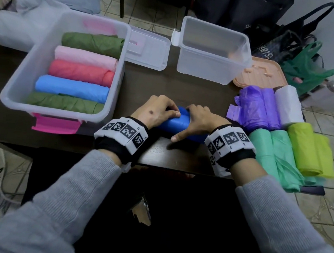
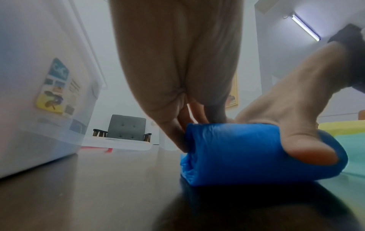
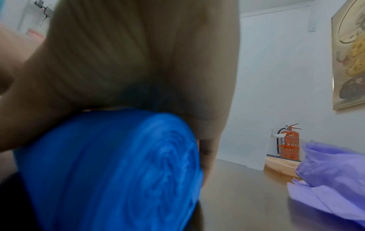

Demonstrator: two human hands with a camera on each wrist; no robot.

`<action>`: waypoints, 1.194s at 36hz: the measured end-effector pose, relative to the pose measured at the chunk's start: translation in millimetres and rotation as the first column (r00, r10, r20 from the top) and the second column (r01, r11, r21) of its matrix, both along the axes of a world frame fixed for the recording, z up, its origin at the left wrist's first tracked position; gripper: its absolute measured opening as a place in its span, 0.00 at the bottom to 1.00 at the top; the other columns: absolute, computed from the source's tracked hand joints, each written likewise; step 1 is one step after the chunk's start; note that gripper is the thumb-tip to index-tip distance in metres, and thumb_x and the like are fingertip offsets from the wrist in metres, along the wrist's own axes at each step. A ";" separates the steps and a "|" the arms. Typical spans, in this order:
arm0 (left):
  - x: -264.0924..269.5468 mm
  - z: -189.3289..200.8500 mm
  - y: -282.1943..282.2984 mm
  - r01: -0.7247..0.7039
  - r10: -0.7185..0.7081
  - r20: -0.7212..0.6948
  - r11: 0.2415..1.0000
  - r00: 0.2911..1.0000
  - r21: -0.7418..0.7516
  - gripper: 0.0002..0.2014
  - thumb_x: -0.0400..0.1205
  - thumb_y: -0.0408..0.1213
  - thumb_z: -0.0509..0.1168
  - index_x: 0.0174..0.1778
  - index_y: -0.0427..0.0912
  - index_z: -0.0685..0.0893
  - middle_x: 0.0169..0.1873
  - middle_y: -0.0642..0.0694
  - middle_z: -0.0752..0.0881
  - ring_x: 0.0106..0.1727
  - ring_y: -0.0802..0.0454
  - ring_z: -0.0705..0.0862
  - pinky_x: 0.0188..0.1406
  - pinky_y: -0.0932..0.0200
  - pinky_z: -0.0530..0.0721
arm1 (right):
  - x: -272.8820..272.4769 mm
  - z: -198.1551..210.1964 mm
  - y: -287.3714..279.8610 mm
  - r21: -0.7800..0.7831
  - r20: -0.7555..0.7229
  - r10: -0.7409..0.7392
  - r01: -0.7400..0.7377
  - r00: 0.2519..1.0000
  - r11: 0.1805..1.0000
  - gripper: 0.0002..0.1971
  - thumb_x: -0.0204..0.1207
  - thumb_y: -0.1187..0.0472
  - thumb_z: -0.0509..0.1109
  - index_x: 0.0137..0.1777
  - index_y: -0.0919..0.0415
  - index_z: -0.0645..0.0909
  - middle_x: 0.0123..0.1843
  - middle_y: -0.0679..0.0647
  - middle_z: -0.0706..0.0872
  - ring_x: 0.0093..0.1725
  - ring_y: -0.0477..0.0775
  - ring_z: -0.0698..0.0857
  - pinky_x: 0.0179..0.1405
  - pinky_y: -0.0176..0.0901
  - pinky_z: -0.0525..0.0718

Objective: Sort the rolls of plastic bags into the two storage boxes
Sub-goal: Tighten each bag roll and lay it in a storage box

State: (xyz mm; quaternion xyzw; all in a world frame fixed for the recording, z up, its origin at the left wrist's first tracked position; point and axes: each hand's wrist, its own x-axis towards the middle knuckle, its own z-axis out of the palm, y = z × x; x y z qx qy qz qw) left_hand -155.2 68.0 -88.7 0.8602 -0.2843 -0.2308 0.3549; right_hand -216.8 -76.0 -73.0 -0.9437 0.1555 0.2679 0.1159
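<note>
A dark blue roll lies on the dark table near its front edge. My left hand curls over its left end and my right hand grips its right part, thumb on the near side. In the left wrist view the blue roll lies under the fingers; in the right wrist view the roll fills the lower left. The left box holds several rolls: green, pink, red, light blue, green. The right box looks empty. Purple, white, mint and lime rolls lie at the right.
A clear lid lies between the boxes and a peach lid behind the loose rolls. A white plastic bag sits at the back left. Dark and green bags stand on the floor at the right.
</note>
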 end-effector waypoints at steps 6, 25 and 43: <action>-2.9 -0.9 0.1 -0.006 0.006 0.009 1.000 1.000 -0.020 0.11 0.81 0.43 0.65 0.55 0.47 0.89 0.53 0.44 0.88 0.57 0.49 0.82 0.58 0.60 0.76 | -9.2 -9.7 1.2 0.028 0.143 0.089 -0.094 0.986 0.995 0.43 0.53 0.29 0.77 0.61 0.57 0.70 0.54 0.51 0.65 0.56 0.51 0.66 0.60 0.47 0.72; -7.1 72.7 22.9 0.008 0.001 0.161 0.998 0.987 -0.061 0.19 0.84 0.40 0.61 0.72 0.44 0.76 0.70 0.45 0.78 0.71 0.50 0.75 0.70 0.60 0.68 | -18.2 -3.0 33.6 0.295 0.412 -0.184 0.060 0.893 0.954 0.21 0.74 0.42 0.70 0.52 0.58 0.71 0.50 0.54 0.79 0.46 0.52 0.77 0.34 0.38 0.71; 129.6 118.6 207.1 -0.512 0.510 -0.278 0.856 0.814 0.071 0.28 0.86 0.52 0.55 0.71 0.30 0.73 0.59 0.38 0.80 0.43 0.46 0.81 0.45 0.52 0.79 | 128.8 80.5 160.2 0.068 0.606 0.339 -0.472 0.720 0.879 0.27 0.72 0.44 0.73 0.63 0.62 0.73 0.54 0.54 0.78 0.47 0.50 0.74 0.42 0.39 0.65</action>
